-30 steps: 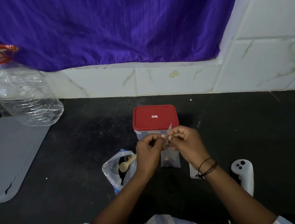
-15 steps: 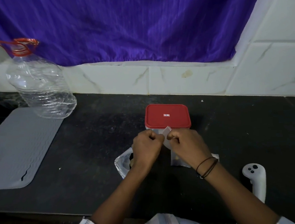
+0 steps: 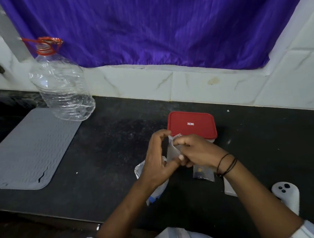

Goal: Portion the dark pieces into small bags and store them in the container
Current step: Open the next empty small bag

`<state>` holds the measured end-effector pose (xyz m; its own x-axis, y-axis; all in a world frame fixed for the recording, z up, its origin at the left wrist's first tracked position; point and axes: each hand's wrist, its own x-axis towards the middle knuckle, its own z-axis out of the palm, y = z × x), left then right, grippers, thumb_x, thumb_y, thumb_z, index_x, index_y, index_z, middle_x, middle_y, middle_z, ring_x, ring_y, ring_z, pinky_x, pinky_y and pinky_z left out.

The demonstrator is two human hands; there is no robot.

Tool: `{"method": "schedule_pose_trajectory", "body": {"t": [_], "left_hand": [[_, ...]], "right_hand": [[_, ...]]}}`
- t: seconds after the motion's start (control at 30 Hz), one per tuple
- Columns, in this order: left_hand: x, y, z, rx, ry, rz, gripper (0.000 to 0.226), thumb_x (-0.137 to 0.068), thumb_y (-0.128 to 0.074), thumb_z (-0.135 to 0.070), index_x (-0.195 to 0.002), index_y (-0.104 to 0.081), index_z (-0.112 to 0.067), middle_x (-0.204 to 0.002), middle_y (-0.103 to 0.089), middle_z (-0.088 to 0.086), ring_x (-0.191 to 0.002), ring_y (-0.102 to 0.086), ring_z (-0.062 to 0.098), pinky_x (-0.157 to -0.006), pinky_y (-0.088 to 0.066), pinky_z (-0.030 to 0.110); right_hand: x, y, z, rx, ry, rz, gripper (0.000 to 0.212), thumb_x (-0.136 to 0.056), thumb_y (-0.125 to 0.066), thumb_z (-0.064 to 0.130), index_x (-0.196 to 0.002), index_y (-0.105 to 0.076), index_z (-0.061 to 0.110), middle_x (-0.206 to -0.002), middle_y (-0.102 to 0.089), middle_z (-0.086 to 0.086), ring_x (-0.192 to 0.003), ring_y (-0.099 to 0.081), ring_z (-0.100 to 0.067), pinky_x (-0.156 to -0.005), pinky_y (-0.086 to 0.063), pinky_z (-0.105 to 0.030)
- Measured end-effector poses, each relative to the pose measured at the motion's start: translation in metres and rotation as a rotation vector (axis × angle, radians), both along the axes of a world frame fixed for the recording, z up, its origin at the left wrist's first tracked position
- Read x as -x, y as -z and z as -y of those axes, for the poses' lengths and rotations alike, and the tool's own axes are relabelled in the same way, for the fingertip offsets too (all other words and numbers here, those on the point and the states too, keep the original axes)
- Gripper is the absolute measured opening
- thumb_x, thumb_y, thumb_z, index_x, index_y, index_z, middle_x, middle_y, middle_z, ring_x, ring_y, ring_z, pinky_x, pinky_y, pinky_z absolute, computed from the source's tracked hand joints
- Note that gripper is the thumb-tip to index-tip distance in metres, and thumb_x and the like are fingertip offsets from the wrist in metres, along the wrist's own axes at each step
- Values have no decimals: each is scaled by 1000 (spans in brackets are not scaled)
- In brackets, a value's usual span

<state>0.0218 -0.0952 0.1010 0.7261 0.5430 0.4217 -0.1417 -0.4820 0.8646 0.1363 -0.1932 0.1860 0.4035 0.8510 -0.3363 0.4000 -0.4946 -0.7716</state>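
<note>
A small clear bag [image 3: 171, 149] is held upright between both hands just in front of the red-lidded container [image 3: 191, 124]. My left hand [image 3: 157, 158] pinches its left edge near the top. My right hand [image 3: 196, 151] pinches the bag's top from the right. A second small bag [image 3: 202, 173] with a few dark pieces lies on the counter under my right wrist. A larger plastic bag [image 3: 152, 190] lies under my left hand, mostly hidden. The container's lid is on.
An empty clear bottle [image 3: 61, 88] with a red neck ring leans at the back left. A grey ribbed mat [image 3: 27, 149] lies left of the hands. A white controller [image 3: 287, 197] lies at the right near the counter's front edge. Tiled wall and purple cloth [image 3: 145, 29] stand behind.
The view has swung left, so the hands and container sit further right in frame. My hands have spread slightly on the small bag, my left hand now lower along its edge.
</note>
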Motion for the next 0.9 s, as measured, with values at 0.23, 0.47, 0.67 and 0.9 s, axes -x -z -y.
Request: {"method": "schedule_pose_trajectory", "body": {"t": [0.23, 0.47, 0.67, 0.9], "left_hand": [[15, 3, -15, -44, 55, -67, 51, -79, -81, -30, -121, -59, -14, -110, -67, -9, -101, -67, 11, -84, -55, 29], [30, 12, -30, -35, -2, -150, 32, -75, -75, -15, -100, -56, -18, -86, -66, -10, -73, -65, 10, -62, -50, 21], [46, 8, -50, 100, -215, -232, 30, -79, -77, -35, -97, -53, -31, -87, -66, -11, -80, -65, 2, -67, -52, 21], [65, 17, -65, 86, -370, -543, 38, -80, -75, -47, -101, -50, -27, -92, -64, -11, -84, -63, 8, -71, -51, 30]], "right_hand": [[5, -8, -18, 26, -268, 9, 26, -92, -50, 12, -81, -71, 24, -64, -58, 5, -60, -51, -6, -61, -43, -26], [23, 3, -43, 89, -376, 332, 37, -96, -53, 32, -65, -56, 13, -62, -49, -2, -55, -43, -13, -55, -34, -31], [32, 18, -46, -320, -72, 286, 23, -101, -45, 32, -105, -64, 19, -97, -62, 2, -89, -57, -8, -75, -46, -28], [56, 72, 3, 153, -72, 471, 44, -84, -54, 65, -112, -37, 36, -108, -48, 10, -90, -51, -4, -69, -42, -23]]}}
